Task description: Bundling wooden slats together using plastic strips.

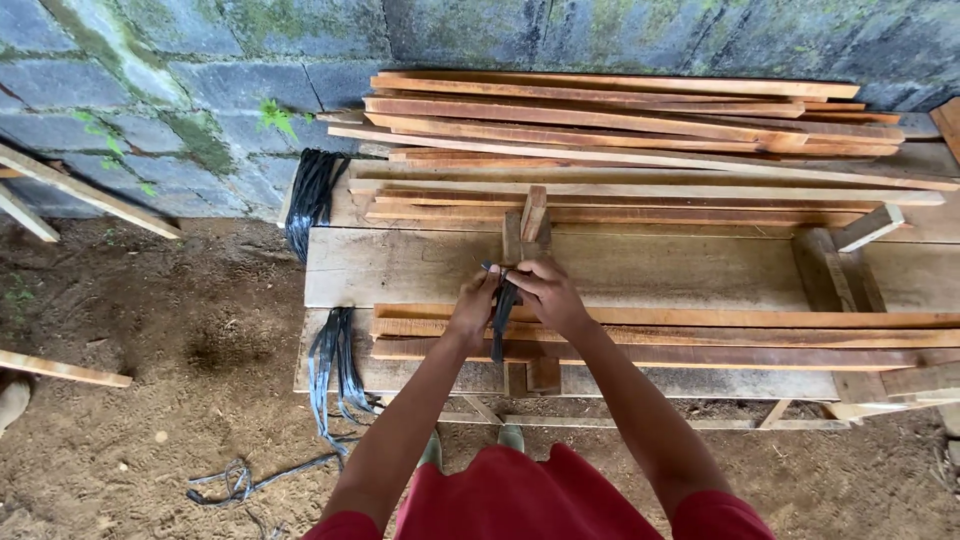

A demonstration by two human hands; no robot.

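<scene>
Both hands' fingers [478,296] pinch black strap [503,312] over bench edge [600,382]; dirt floor [180,400] open left.

Outdoor woodworking spot: plank bench [400,265] w/ stacked timber strips [620,120], dirt floor [150,400], mossy block wall [150,90].

Rough wood slats [640,330], glossy plastic strap [502,315]

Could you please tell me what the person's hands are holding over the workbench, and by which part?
Both the left hand and right hand pinch a dark strap at its upper end; the rest hangs down between them over the wooden slats.
</scene>
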